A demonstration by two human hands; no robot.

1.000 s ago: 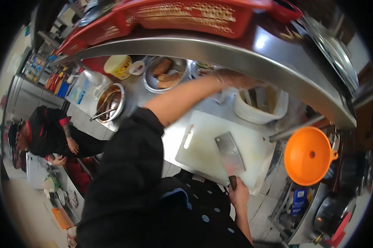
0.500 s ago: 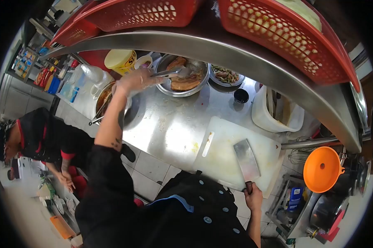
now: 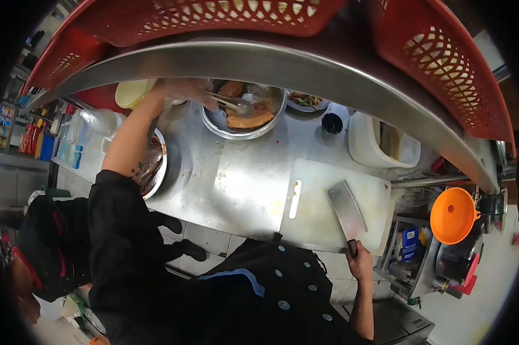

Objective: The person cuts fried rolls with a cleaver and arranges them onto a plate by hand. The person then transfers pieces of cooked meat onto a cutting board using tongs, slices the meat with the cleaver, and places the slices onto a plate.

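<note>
My left hand [image 3: 186, 92], in a clear plastic glove and slightly blurred, is closed around metal tongs [image 3: 229, 103]. The tongs reach over a steel bowl [image 3: 241, 136], their tips close to browned slabs of meat [image 3: 251, 122]; whether they grip a piece I cannot tell. My bare right hand [image 3: 361, 262] is wrapped round the dark handle of a cleaver [image 3: 347, 206]. The cleaver's broad blade lies over a white cutting board [image 3: 310, 218] on the steel table.
A pot of dark sauce [image 3: 163, 167] stands left, below my left forearm. Beyond the board are a black cup [image 3: 332, 123] and a white tub [image 3: 363, 146]. A steel shelf edge [image 3: 259, 57] with red baskets [image 3: 213, 26] overhangs the table. A co-worker [image 3: 52, 241] is at left.
The view has shifted, showing more of the sauce pot. My left hand and the tongs have moved slightly over the bowl. The cleaver stays on the board. The co-worker has changed posture.
</note>
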